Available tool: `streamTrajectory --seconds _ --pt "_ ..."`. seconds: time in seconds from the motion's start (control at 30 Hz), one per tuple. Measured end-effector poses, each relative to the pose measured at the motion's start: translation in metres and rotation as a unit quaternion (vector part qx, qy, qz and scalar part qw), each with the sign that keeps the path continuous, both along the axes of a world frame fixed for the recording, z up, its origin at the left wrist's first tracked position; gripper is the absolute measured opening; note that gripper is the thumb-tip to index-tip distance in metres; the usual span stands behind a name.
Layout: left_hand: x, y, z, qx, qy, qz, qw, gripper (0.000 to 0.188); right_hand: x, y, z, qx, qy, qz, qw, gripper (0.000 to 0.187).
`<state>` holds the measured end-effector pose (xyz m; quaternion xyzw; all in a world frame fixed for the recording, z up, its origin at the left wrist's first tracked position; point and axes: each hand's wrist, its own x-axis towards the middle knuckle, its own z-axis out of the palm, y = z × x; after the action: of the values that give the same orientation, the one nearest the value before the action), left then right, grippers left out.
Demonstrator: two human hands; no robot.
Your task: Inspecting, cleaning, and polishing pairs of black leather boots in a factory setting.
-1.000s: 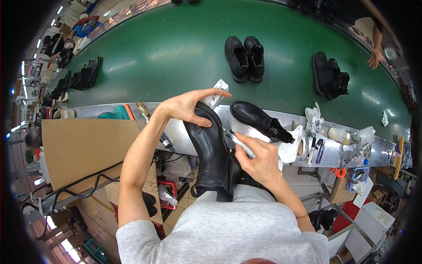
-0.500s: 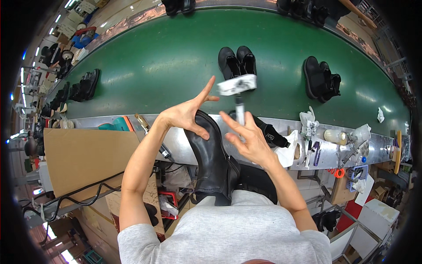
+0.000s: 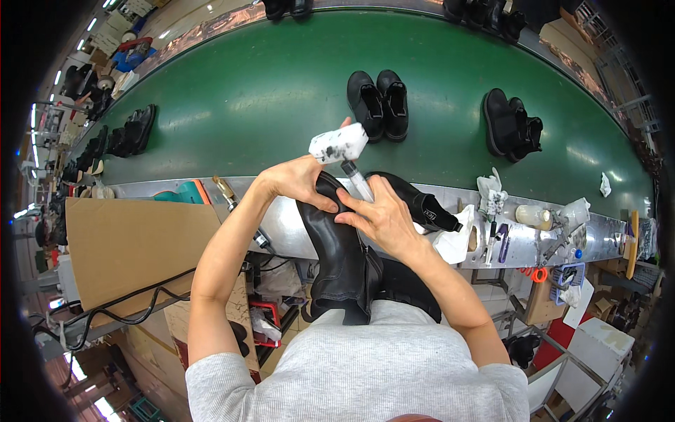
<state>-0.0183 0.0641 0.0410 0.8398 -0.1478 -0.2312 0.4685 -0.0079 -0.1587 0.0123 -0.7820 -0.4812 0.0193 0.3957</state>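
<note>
A black leather ankle boot (image 3: 337,257) lies against my front with its toe pointing away from me. My left hand (image 3: 299,179) grips the toe end, its thumb pressed on the upper and its other fingers mostly hidden behind. In my right hand (image 3: 387,214) is a cloth-headed tool (image 3: 361,185) with a pale handle; its white head (image 3: 339,144), smudged black, rises past the toe, in front of my left fingers. My right thumb and a finger also reach the boot near the toe. Another black boot (image 3: 422,205) lies on the metal ledge just beyond my right hand.
Across the ledge runs a green belt (image 3: 246,98) with a pair of black shoes (image 3: 380,105) ahead and another pair (image 3: 512,126) to the right. A similar cloth-headed tool (image 3: 492,200), a jar (image 3: 534,216) and a brush (image 3: 225,188) sit along the ledge. Cardboard (image 3: 133,253) stands left.
My right hand has swung the tool left and toward the boot's toe, bringing its fingers onto the boot. My left fingers, spread before, are now largely hidden behind the toe and the white head.
</note>
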Motion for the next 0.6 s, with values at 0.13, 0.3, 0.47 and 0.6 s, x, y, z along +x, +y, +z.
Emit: streamTrajectory --seconds 0.13,0.3,0.47,0.6 --pt "-0.001 -0.002 0.001 -0.049 0.003 0.03 0.998 0.086 -0.01 0.003 -0.005 0.067 -0.017 -0.057 0.996 0.034" --pt "0.001 -0.005 0.003 -0.07 -0.018 0.028 0.997 0.082 -0.016 0.001 -0.008 0.11 -0.035 -0.105 0.988 0.028" --pt "0.008 -0.001 0.0 -0.072 0.106 -0.01 0.992 0.075 -0.014 -0.026 0.01 0.159 0.021 -0.194 0.968 0.036" --pt "0.001 0.022 -0.028 -0.068 0.122 -0.002 0.99 0.066 -0.002 -0.061 0.016 0.094 0.06 -0.254 0.961 0.035"
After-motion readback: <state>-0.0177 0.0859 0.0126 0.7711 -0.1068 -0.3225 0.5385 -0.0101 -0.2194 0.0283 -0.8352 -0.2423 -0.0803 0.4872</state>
